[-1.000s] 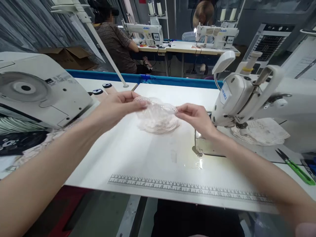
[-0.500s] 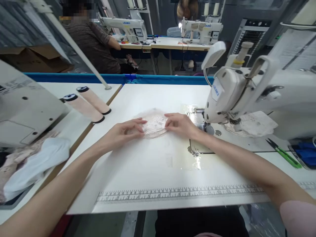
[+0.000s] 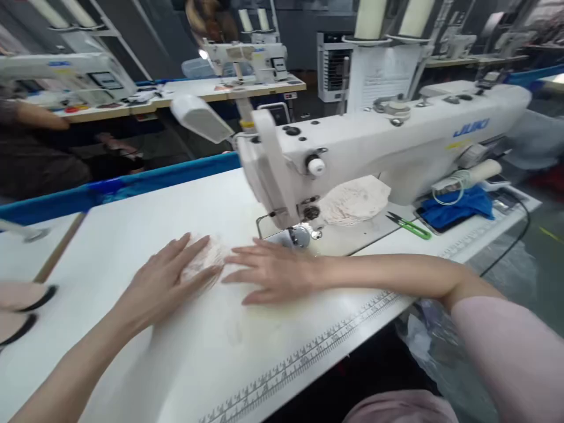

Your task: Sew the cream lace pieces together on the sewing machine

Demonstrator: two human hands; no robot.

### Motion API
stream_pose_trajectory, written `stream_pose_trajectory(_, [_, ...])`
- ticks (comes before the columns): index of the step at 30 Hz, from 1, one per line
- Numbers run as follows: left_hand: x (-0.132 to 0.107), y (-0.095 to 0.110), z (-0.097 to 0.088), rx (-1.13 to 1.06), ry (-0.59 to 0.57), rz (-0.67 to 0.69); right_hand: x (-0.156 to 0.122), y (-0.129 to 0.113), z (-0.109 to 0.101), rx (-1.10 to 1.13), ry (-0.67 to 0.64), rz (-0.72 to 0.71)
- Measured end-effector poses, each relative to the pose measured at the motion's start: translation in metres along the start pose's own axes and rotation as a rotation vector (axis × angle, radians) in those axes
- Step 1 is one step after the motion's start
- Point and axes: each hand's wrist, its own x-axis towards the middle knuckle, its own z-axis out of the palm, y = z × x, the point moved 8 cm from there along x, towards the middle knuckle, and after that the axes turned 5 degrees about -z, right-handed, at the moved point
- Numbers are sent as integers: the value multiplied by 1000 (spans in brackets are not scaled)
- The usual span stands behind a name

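Observation:
A pale lace piece point(image 3: 203, 259) lies flat on the white table point(image 3: 194, 364), left of the sewing machine's needle area. Over its left part rests my left hand point(image 3: 170, 279), fingers stretched out and thumb apart along its near edge. My right hand point(image 3: 273, 271) is spread palm down, its fingertips by the lace's right edge; whether they touch it I cannot tell. Just beyond the right hand is the head of the white sewing machine point(image 3: 379, 147). A stack of pale lace pieces point(image 3: 355, 201) sits under the machine arm. Both hands are slightly blurred.
Green-handled thread snips point(image 3: 409, 225) lie right of the machine, beside a blue cloth point(image 3: 460, 208) on a dark phone-like object. A printed ruler point(image 3: 304, 365) runs along the near table edge. Pale thread cones point(image 3: 22, 296) are at far left. Another person's arm point(image 3: 42, 116) shows at back left.
The view has swung to the right. Both hands have gone from pinching the lace's two edges to lying spread, the left over the lace and the right beside it.

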Motion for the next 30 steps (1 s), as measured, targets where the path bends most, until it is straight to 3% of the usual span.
stream_pose_trajectory(3, [-2, 6, 5, 156, 47, 60, -50, -13, -17, -58, 71, -78])
stream_pose_trajectory(5, [-7, 14, 8, 184, 61, 105, -87, -1, -32, -90, 152, 5])
stream_pose_trajectory(9, [-25, 52, -8, 207, 365, 261, -153, 54, -75, -269, 326, 362])
stream_pose_trajectory(13, [-47, 110, -16, 104, 568, 523, -186, 104, -99, -317, 274, 776])
stream_pose_trajectory(17, [-60, 162, -4, 94, 535, 751, -184, 117, -101, -272, 232, 876])
stream_pose_trajectory(21, [-67, 183, 5, -9, 465, 781, -182, 114, -108, -218, 257, 901])
stream_pose_trajectory(25, [-61, 175, 13, -198, 341, 613, -169, 96, -102, -35, 264, 864])
stream_pose_trajectory(30, [-44, 153, 31, -379, 87, 317, -107, 42, -48, 520, 160, 500])
